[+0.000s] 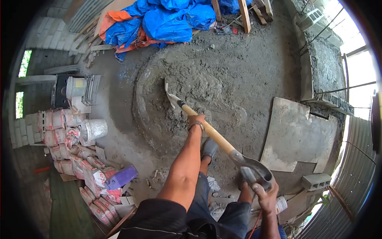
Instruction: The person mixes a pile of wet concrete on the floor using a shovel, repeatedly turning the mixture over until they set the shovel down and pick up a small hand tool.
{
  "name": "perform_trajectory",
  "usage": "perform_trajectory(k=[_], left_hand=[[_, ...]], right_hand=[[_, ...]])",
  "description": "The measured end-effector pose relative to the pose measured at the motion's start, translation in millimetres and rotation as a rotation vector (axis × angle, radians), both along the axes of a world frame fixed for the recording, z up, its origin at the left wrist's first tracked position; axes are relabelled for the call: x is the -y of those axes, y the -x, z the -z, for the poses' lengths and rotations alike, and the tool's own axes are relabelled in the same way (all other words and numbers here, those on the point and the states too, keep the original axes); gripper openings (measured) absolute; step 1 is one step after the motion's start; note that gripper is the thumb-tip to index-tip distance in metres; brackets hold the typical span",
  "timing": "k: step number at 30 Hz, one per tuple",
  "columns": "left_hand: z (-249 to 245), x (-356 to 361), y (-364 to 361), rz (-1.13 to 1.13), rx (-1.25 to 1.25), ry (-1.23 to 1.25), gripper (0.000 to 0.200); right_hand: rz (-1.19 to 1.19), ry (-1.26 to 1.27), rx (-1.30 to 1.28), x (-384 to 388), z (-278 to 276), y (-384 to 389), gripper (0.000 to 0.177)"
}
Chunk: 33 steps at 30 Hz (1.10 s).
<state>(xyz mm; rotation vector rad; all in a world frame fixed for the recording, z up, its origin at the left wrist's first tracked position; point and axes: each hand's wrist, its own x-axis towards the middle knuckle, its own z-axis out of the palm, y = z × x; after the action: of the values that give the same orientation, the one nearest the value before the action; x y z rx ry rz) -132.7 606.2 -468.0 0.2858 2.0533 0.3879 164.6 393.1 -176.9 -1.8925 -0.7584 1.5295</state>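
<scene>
A shovel with a wooden shaft runs slantwise through the middle of the view. My left hand is closed around the shaft a little above the blade. At the other end, my right hand grips the grey D-shaped handle. The blade is partly sunk in wet grey concrete mix, which is heaped and spread over the floor. My boot stands at the near edge of the mix.
Blue and orange tarps lie at the far side beside wooden planks. Cement bags, a bucket and a purple container are on the left. A flat board and a hollow block lie on the right.
</scene>
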Motion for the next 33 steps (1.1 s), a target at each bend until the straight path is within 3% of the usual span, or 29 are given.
perform_trajectory(k=[2, 4, 6, 7, 8, 10, 14, 16, 18, 20, 21, 22, 25, 27, 28, 30, 32, 33], left_hand=[[-48.7, 20.3, -32.6, 0.141, 0.047, -0.096, 0.089], [-45.0, 57.0, -65.1, 0.191, -0.042, -0.176, 0.095], [-48.3, 70.8, -95.3, 0.328, -0.200, -0.086, 0.098], [-37.1, 70.9, -94.1, 0.338, -0.161, -0.053, 0.108], [-44.0, 60.1, -88.5, 0.266, -0.096, -0.113, 0.100], [-11.3, 33.9, -64.4, 0.121, 0.135, -0.113, 0.099], [-36.8, 60.6, -89.8, 0.030, 0.142, -0.260, 0.100], [-81.9, 92.8, -133.0, 0.162, -0.067, -0.207, 0.100], [-91.5, 109.3, -155.8, 0.246, -0.058, -0.140, 0.099], [-66.3, 96.1, -152.6, 0.171, 0.007, -0.134, 0.094], [-41.4, 88.7, -140.1, 0.114, 0.170, -0.140, 0.094], [-7.7, 85.0, -135.3, 0.056, 0.185, -0.150, 0.089], [-34.4, 87.7, -131.3, 0.167, 0.145, 0.042, 0.073], [-47.3, 118.2, -145.1, -0.227, 0.730, -0.197, 0.059], [-54.4, 128.4, -147.5, -0.209, 0.735, -0.198, 0.059], [-67.9, 149.4, -138.5, -0.387, 1.075, -0.150, 0.043], [-62.0, 127.7, -133.0, -0.697, 0.752, -0.007, 0.035], [-58.0, 127.9, -149.5, -0.681, 0.592, 0.037, 0.035]], right_hand=[[0.116, 0.036, 0.038, 27.3, -7.6, -20.5, 0.031], [0.445, 0.011, 0.042, 46.6, -20.3, -32.3, 0.024], [0.562, 0.073, -0.043, 69.8, -22.1, -49.4, 0.027], [0.591, 0.127, 0.034, 63.3, -19.4, -35.3, 0.028], [0.627, 0.177, 0.116, 56.6, -15.8, -14.0, 0.029], [0.777, 0.104, 0.016, 31.1, -18.6, 14.8, 0.030], [0.707, 0.104, -0.100, 55.6, -52.6, -17.2, 0.026], [0.701, 0.144, -0.083, 85.4, -76.1, -50.3, 0.026], [0.851, 0.247, 0.008, 97.2, -69.5, -59.5, 0.030], [0.837, 0.205, 0.167, 106.7, -36.1, -41.8, 0.030], [0.863, 0.184, -0.026, 98.6, -29.2, -35.9, 0.028], [0.850, 0.155, -0.007, 109.2, -16.7, -48.4, 0.024], [0.753, -0.011, -0.098, 114.8, -34.7, -60.4, 0.027], [0.769, -0.144, -0.148, 157.8, -43.3, -108.8, 0.031], [0.768, -0.133, -0.001, 175.3, -51.3, -121.6, 0.054], [0.499, -0.116, 0.019, 213.6, -72.6, -172.5, 0.059], [0.628, -0.036, 0.115, 236.0, -77.1, -182.5, 0.060], [0.741, 0.041, 0.208, 242.0, -74.6, -189.2, 0.061]])
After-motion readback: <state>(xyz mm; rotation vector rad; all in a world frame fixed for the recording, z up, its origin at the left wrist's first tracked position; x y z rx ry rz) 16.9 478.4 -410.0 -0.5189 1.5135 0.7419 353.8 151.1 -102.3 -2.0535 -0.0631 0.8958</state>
